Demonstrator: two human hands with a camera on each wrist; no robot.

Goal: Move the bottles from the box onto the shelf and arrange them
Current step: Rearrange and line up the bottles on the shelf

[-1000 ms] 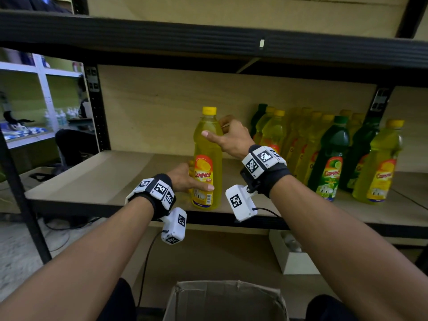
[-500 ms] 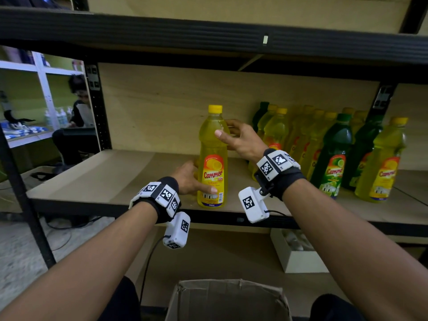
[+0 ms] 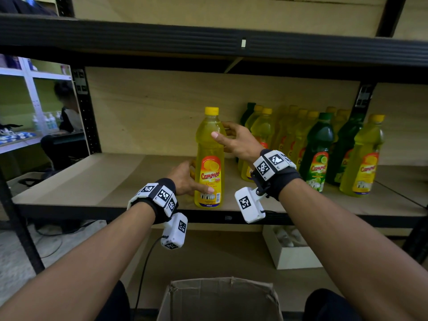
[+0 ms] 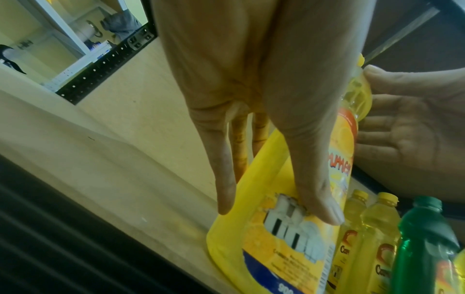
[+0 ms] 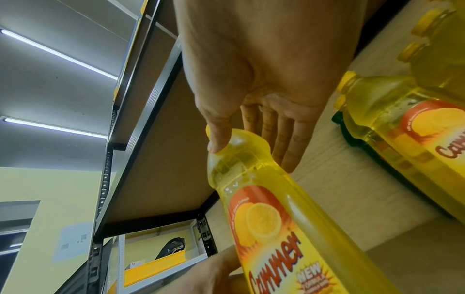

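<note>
A yellow Cammer bottle (image 3: 209,158) (image 4: 276,238) (image 5: 264,218) stands upright near the front edge of the wooden shelf (image 3: 92,181). My left hand (image 3: 196,179) (image 4: 274,214) holds its base, thumb across the label and fingers behind. My right hand (image 3: 221,130) (image 5: 251,157) is at the bottle's shoulder. Its thumb tip touches the front while the fingers stretch straight behind, palm off the bottle. The open cardboard box (image 3: 220,297) sits on the floor below me; its inside is hidden.
Several yellow and green bottles (image 3: 317,154) stand in rows to the right on the same shelf. The upper shelf's black beam (image 3: 208,42) runs overhead. A white box (image 3: 294,256) sits under the shelf. A person (image 3: 64,112) sits far left behind the rack.
The bottle has shifted right along the shelf, closer to the standing rows. My right hand's grip on its upper part has loosened into straight fingers. The left hand stays at the base.
</note>
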